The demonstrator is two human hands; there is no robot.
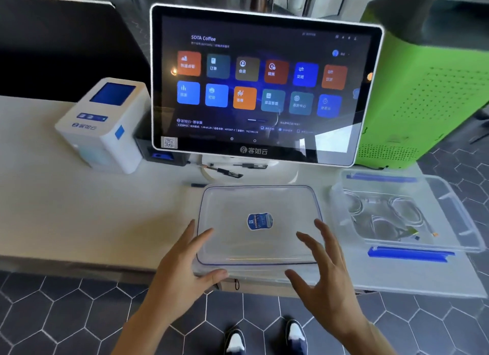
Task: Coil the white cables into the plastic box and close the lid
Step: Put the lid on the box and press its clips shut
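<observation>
A clear plastic lid with a blue sticker lies flat on the counter in front of me, its front edge at the counter's rim. My left hand is at the lid's front left corner, fingers spread along the edge and thumb against the front rim. My right hand hovers over the front right corner, fingers apart, holding nothing. To the right stands the clear plastic box with blue latches. White cables lie coiled inside it.
A white point-of-sale screen stands behind the lid, with a white receipt printer to its left and a green perforated machine to its right. Pens lie at the screen's base. Below the counter edge are a hexagon-tiled floor and my shoes.
</observation>
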